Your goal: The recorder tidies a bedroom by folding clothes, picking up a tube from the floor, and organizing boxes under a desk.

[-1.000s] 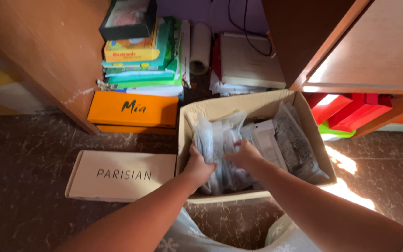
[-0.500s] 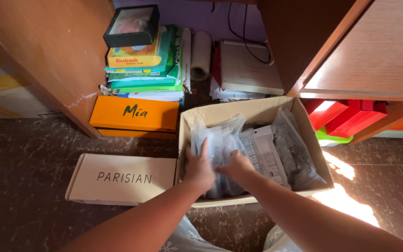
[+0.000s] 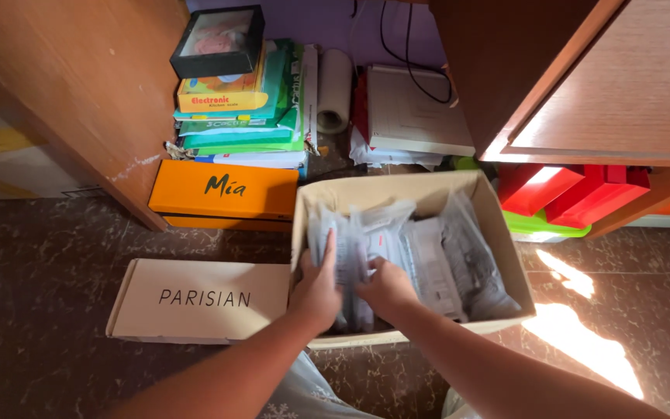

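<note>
Plastic-wrapped grey packets (image 3: 428, 256), flat and crinkly, stand packed on edge in an open brown cardboard box (image 3: 498, 233) at the centre of the frame, on the dark marbled floor (image 3: 56, 256). Both hands are inside the box at its lower left end. The left hand (image 3: 318, 289) lies flat against the outermost packet with fingers stretched upward, pressing rather than gripping. The right hand (image 3: 385, 285) is curled in among the packets; whether it actually pinches one I cannot tell, since the fingertips are buried.

Slippery film is the likely trouble: packets leaning on one another could slide or fan over toward the right of the box if one is pulled free, and a tug on thin wrap could tear it. The box wall at the lower edge looks bowed, so it could buckle outward under pressure.

Left of the box lies a flat, pale tan cardboard lid (image 3: 199, 301) with dark lettering. Above it sits a bright orange rectangular box (image 3: 222, 194) with a dark handwritten-style mark. Stacked higher, in the upper left, are green and yellow printed cartons (image 3: 234, 109) topped by a black-framed window box (image 3: 217, 40). A white paper roll (image 3: 334, 89) stands beside them. Red boxes (image 3: 575, 190) sit under the wooden shelf (image 3: 614, 85) at upper right.
</note>
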